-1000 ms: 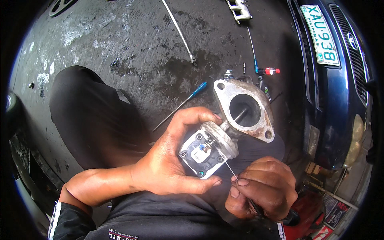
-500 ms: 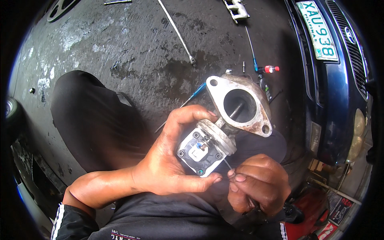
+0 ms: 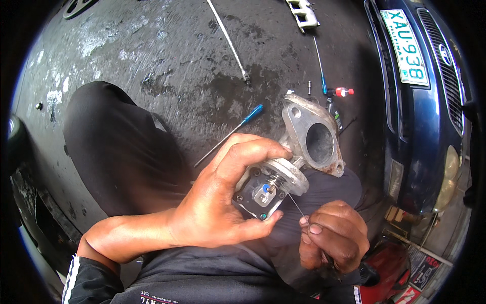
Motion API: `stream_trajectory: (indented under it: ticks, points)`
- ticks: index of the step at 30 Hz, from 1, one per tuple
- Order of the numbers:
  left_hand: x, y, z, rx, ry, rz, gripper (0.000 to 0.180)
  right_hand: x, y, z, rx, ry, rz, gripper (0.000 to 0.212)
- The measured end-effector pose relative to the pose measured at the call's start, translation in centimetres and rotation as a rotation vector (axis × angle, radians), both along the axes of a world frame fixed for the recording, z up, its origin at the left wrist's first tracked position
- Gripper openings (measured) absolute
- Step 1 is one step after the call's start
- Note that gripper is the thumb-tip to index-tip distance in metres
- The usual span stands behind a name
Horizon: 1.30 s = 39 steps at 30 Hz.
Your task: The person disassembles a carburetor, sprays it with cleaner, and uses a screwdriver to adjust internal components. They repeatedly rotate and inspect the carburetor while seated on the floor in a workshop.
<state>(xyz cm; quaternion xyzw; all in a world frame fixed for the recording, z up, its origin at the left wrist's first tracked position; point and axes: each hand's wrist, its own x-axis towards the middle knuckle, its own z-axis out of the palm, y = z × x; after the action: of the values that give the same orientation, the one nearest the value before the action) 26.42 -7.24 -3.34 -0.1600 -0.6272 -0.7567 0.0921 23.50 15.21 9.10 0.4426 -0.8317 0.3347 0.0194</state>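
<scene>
In my left hand [image 3: 215,200] is a cast metal valve [image 3: 305,125], fingers wrapped round its neck and thumb below. Its oval flange, with a large round bore and two bolt holes, points away to the upper right. Nearer me is a black square housing [image 3: 249,196] with corner screws and a small blue part. A spring [image 3: 275,181] shows between this housing and a round metal plate. My right hand [image 3: 335,235] is closed in a pinch on a thin metal pick [image 3: 297,206]. The pick's far end reaches the gap beside the plate; its exact contact is hidden.
A blue-handled screwdriver [image 3: 250,116] lies on the dark floor, another [image 3: 323,85] farther off. Beyond are a long metal bar [image 3: 228,41], a socket [image 3: 310,87], a red-capped bottle [image 3: 343,92] and a cast manifold [image 3: 305,19]. A dark blue car bumper [image 3: 417,137] stands at right.
The valve has tilted, its bore now facing more to the right and its shaft no longer showing inside. My right hand has shifted slightly right and down, exposing more of the pick.
</scene>
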Motion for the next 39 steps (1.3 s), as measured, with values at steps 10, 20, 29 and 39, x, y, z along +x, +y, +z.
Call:
stream_trajectory:
  ticks: [10,20,29,39]
  points:
    - [0.1,-0.4,0.6,-0.074,0.029,0.107,0.081,0.3,-0.3,-0.3,0.017,0.007,-0.009,0.041]
    - [0.2,-0.3,1.1,-0.114,0.036,0.146,0.080,0.4,-0.4,-0.2,-0.006,-0.008,-0.037,0.039]
    - [0.3,-0.1,0.9,-0.188,0.028,0.162,0.086,-0.2,-0.7,1.0,0.102,-0.009,-0.033,0.042]
    - [0.3,-0.3,0.8,-0.203,0.043,0.143,0.095,-1.4,-1.7,2.5,0.190,0.043,0.033,0.032]
